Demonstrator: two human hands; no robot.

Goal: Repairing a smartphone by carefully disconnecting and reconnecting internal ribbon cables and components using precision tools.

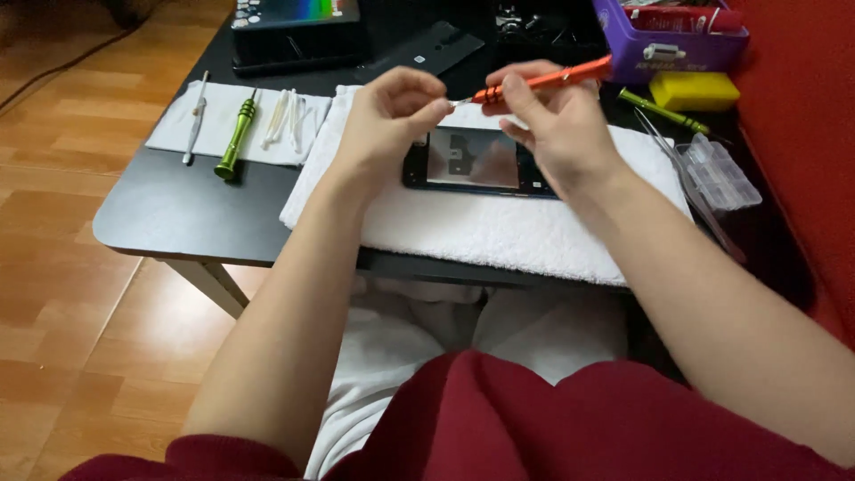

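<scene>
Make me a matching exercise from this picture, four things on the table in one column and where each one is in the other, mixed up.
Things:
1. orange screwdriver
2. green screwdriver
3. phone
4. yellow block

Places:
A. lying on the small white cloth at the left
B. beside the purple box, far right
C. held in the right hand, tip meeting the left hand
D. flat on the white towel, under both hands

Pairs: 1-C, 2-A, 3-D, 4-B
</scene>
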